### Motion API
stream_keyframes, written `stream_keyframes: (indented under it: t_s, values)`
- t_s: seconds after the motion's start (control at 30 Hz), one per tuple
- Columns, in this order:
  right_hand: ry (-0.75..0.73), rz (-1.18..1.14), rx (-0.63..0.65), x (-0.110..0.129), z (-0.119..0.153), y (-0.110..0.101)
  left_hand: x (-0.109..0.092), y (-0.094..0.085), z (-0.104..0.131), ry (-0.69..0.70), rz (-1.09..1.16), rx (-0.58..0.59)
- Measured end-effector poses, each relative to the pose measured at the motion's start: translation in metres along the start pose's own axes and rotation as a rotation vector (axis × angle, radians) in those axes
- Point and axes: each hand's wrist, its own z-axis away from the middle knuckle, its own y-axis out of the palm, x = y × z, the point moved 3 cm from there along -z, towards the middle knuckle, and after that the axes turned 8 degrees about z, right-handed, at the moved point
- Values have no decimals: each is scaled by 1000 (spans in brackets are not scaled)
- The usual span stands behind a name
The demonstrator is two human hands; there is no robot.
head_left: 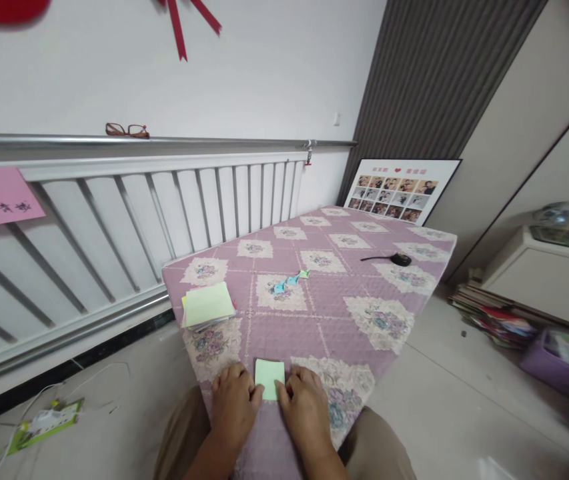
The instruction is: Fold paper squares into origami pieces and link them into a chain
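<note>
Left grip point(235, 405), right grip point(307, 405): thumbs on green paper point(269, 375); whether pinching, cannot tell.

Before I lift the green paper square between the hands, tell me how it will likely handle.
The green paper square looks thin, so probably light and easily bent. Lying flat, it should slide rather than roll, though the textured tablecloth may drag.

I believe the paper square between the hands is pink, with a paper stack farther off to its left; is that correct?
Not quite: the head view shows the paper square between left hand and right hand is pale green; the paper stack is indeed farther off to its left.
</note>
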Motion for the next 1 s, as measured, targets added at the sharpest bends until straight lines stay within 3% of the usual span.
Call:
stream_keyframes:
  t_s: [0.3, 0.4, 0.5, 0.57, 0.77, 1.0]
  values:
    - [15, 53, 24, 1, -1, 0, 1, 0, 2, 14, -7, -8]
    - [19, 47, 23, 2, -1, -2, 0, 3, 1, 144, 33, 14]
    - [15, 47, 26, 3, -1, -2, -1, 9, -1, 319, 74, 144]
    - [17, 42, 21, 2, -1, -1, 1, 13, -3, 361, 81, 223]
    - [19, -48, -28, -5, 2, 3, 6, 17, -8, 266, 11, 225]
    - [-47, -150, 16, -5, 6, 2, 2, 8, -5, 289, -25, 199]
